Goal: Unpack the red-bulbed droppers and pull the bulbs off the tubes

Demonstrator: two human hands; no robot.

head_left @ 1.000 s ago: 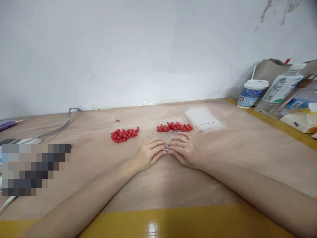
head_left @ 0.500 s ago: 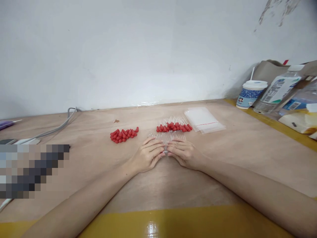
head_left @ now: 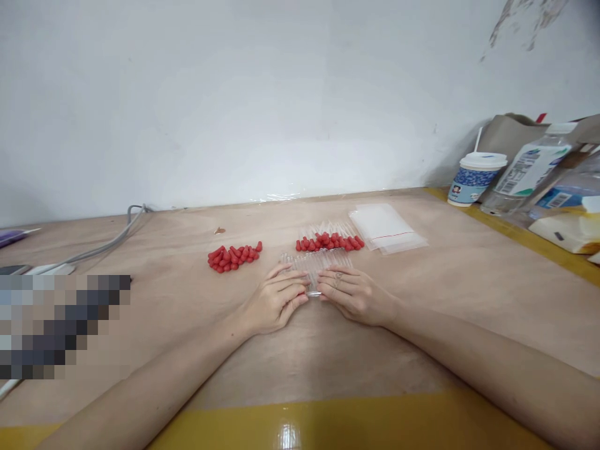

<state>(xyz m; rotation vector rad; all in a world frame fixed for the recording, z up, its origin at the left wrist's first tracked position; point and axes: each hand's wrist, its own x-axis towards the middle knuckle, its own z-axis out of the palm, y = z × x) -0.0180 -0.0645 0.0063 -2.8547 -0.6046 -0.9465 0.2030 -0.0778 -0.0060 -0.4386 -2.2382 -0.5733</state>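
- Since a second ago both hands have drawn back a little toward the person, and more of the row of clear tubes (head_left: 315, 262) now shows beyond the fingertips.
- The clear tubes lie side by side on the table (head_left: 422, 312), mid-table, just in front of the hands and just short of the row of red-capped tubes (head_left: 330, 240).
- The left hand (head_left: 274, 301) and right hand (head_left: 357, 294) lie palm down with fingers stretched out, neither clenched; their fingertips meet at the near end of the tubes and touch them.
- Whether they pinch a single tube I cannot tell.
- To my eye this is squaring-up work, with the loose tubes being pressed into an even row.
- Round tubes roll, so any further nudge calls for light, even pressure from both sides.
- A pile of loose red caps (head_left: 233, 256) sits left of the tubes, and flat plastic bags (head_left: 387, 226) right of them.
- A paper cup (head_left: 474, 178) stands far off at the wall.
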